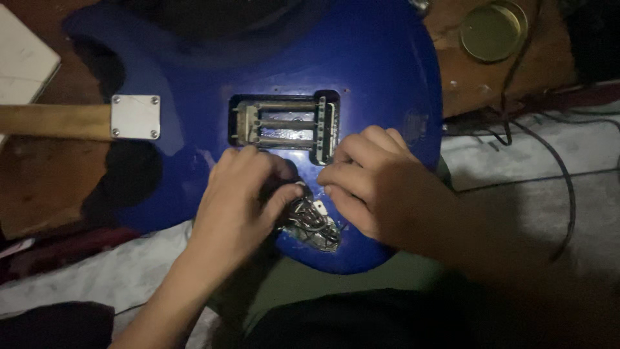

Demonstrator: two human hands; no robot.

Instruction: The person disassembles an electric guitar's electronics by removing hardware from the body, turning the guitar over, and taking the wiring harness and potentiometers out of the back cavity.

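Observation:
A blue electric guitar body (368,71) lies face down in front of me, its wooden neck (51,121) running off to the left from a silver neck plate (135,117). An open spring cavity (284,123) with metal springs shows in the middle. Below it an open control cavity (313,223) holds tangled wires and small parts. My left hand (239,203) rests on the left edge of that cavity, fingers curled on something small and dark there. My right hand (371,187) lies on the guitar just right of the cavity, fingers curled toward the wiring.
A round brass-coloured tin lid (493,29) sits on a wooden board at the top right. Dark cables (555,161) trail over the pale tiled floor on the right. A white flat object (22,58) lies at the top left. Dark cloth covers my lap at the bottom.

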